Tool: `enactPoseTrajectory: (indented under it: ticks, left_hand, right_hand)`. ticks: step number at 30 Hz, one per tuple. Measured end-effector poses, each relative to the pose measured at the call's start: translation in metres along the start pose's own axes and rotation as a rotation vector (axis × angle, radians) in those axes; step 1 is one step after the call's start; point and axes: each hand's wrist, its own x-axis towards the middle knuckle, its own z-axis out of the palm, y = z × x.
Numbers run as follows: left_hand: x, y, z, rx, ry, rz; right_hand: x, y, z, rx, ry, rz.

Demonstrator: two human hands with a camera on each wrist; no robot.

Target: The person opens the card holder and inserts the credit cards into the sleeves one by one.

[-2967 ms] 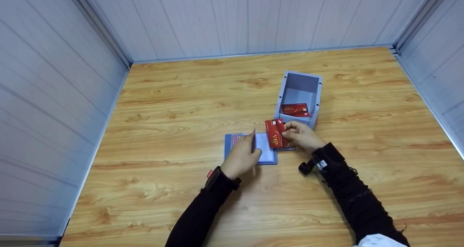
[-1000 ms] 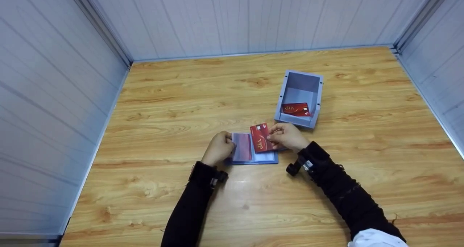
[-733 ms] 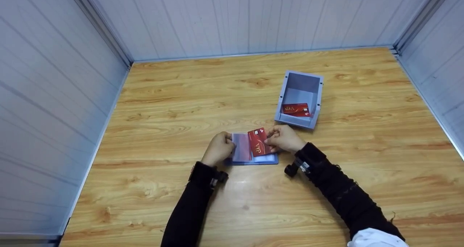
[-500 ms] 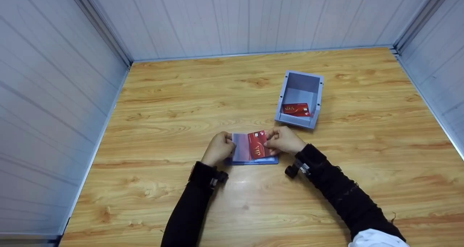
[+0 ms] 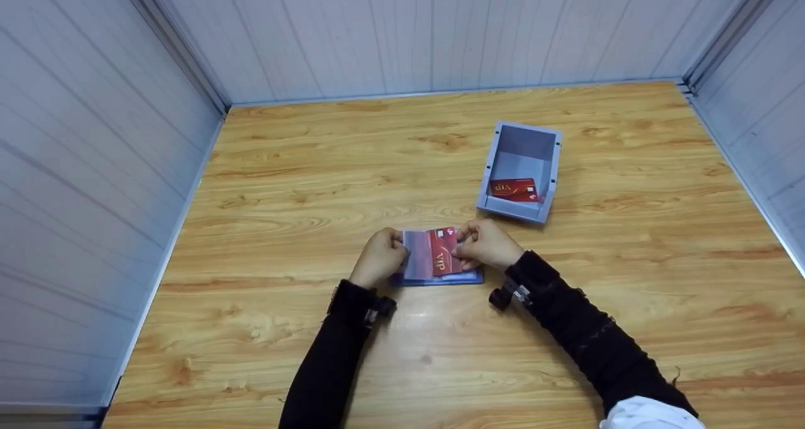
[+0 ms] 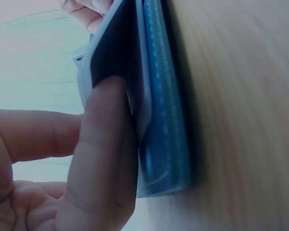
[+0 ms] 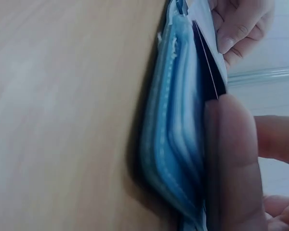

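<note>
A blue card holder (image 5: 437,282) lies spread on the wooden table. My left hand (image 5: 379,258) pinches the left edge of its clear sleeve page (image 5: 417,256); the left wrist view shows the thumb (image 6: 103,125) at the page, above the stitched blue cover (image 6: 166,110). Between the fingers of my right hand (image 5: 489,245) is a red VIP card (image 5: 444,253), pinched by its right edge. The card lies over the holder's right half, its left edge meeting the sleeve page. Whether that edge is inside a pocket I cannot tell. In the right wrist view the card (image 7: 209,67) appears as a dark thin edge.
A grey bin (image 5: 512,214) stands behind my right hand, with a red VIP card (image 5: 512,190) or cards inside. White panel walls (image 5: 402,33) border the table (image 5: 302,183) at the back and sides.
My left hand has let its upright page down to the left and holds its edge. My right hand has carried the red card left and down from near the bin to the sleeve page.
</note>
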Motion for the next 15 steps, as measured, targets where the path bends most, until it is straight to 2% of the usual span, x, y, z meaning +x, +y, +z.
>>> enactPoseTrajectory:
  ticks: [10,15]
  left_hand:
    - [0.0004,-0.0008,-0.0011,0.065,0.006,0.055]
    - [0.0003,-0.0019,-0.0007,0.055,0.004,0.052]
  right_hand:
    - [-0.0008,-0.0035,0.0046,-0.111,0.017,-0.043]
    - [-0.0009,-0.0048,0.0059,-0.143,0.018,-0.045]
